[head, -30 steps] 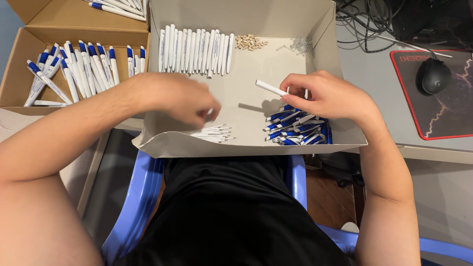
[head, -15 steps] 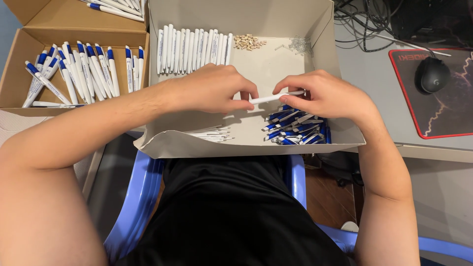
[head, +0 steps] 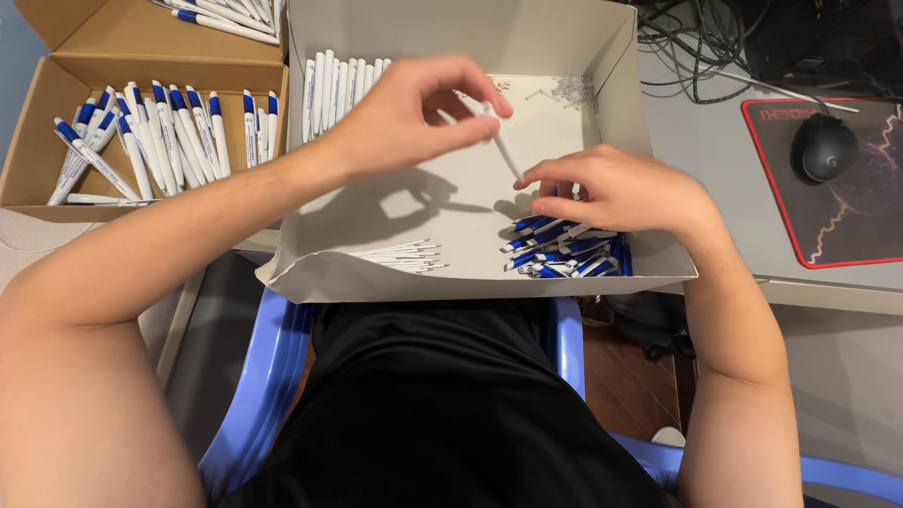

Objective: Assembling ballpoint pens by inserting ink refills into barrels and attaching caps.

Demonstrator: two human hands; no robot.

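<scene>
My left hand (head: pixel 419 108) is raised over the open white cardboard box (head: pixel 611 56) and pinches a white pen barrel (head: pixel 503 146) that slants down to the right. My right hand (head: pixel 611 188) rests low in the box on a pile of blue pen parts (head: pixel 564 256), its fingertips on the pile close to the barrel's lower end. A small bunch of thin white refills (head: pixel 400 254) lies near the box's front wall. A row of white barrels (head: pixel 339 80) lines the box's far left, and tiny springs (head: pixel 569 87) lie at the back.
A brown cardboard box (head: pixel 47 122) at the left holds several assembled blue-and-white pens (head: pixel 141 136). To the right, a black mouse (head: pixel 823 146) sits on a red-edged mouse pad (head: pixel 847 198), with cables behind. A blue plastic chair (head: pixel 273 376) is under me.
The white barrel passed from my right hand to my left hand, which lifted it up and back. My right hand dropped onto the blue parts pile.
</scene>
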